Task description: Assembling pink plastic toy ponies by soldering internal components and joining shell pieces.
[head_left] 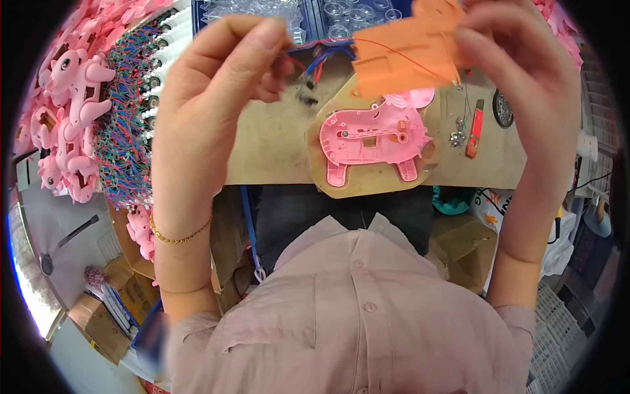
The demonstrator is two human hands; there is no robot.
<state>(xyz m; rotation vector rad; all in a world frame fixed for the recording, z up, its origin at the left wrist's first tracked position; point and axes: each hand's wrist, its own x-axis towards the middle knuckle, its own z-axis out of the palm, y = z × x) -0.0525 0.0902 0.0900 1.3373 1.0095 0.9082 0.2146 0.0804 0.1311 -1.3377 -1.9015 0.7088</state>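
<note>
Left hand (pixel 210 85) is pinching a bundle of thin red, blue and black wires (pixel 321 56), thumb and forefinger closed on the wire ends right at the fingertips. Right hand (pixel 518 72) is gripping an orange plastic toy shell piece (pixel 403 56), fingers closed over its right edge, thumb side hidden behind the part. Wires are running from left fingers across to the orange piece; one thin red lead (pixel 407 59) is crossing its face toward the right fingers. Both hands are holding the work raised above the table (pixel 269 151), between the two sets of fingers.

Below the fingers a pink animal-shaped shell half (pixel 371 134) is lying open side up in a tan wooden jig (pixel 374 184). Just right of it, under the right fingers: small screws (pixel 457 138) and a red flat tool or part (pixel 474 131), hard to tell which. Left of the left fingers: pile of pink toy shells (pixel 69 111) and a mass of wired parts (pixel 128 125).

Handling, judged: the orange piece looks light, stiff, thin-walled, smooth; best held by the edges as now. Wires are limp and fine, joints likely fragile; hold near the ends, no tugging.

Hard to see: a small dark component (pixel 307 92) is hanging off the wires under the left fingers, blurred. Orange piece's top is cut off by the frame edge. Where the wires join it is hidden.
</note>
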